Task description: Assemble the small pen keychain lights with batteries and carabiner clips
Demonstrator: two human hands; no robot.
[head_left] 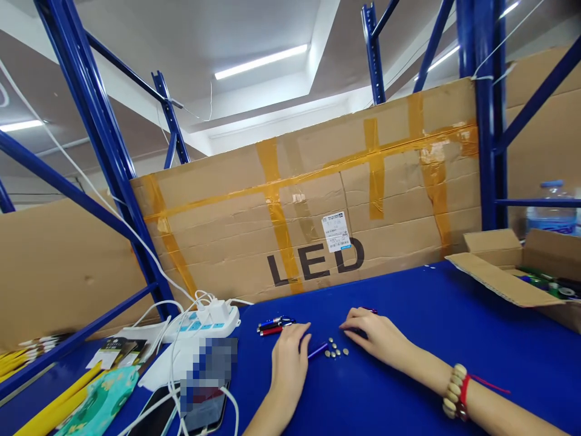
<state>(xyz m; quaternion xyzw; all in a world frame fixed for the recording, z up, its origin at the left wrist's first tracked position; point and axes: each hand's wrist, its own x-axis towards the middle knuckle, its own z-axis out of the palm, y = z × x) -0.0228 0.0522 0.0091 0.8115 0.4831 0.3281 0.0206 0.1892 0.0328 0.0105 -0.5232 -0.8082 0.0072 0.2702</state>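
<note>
My left hand [290,360] rests on the blue tabletop with loosely bent fingers and a gap between thumb and forefinger. A purple metal tube [318,350] lies against its right side, partly hidden by it. Just beyond this hand are a blue pen-shaped piece [270,323] and a red one [271,330]. Several small silver button cells [333,346] are scattered between the two hands. To their right my right hand [374,333] is low over the table, fingers curved and apart from the thumb. Behind its knuckles peeks a purple piece [373,310], mostly covered.
On the left are a white power strip [213,321] with cables, a phone [206,412] and a teal patterned pouch [102,402]. An opened cardboard box [499,281] with small items stands at right. A tall LED carton [313,212] closes off the back between blue rack posts.
</note>
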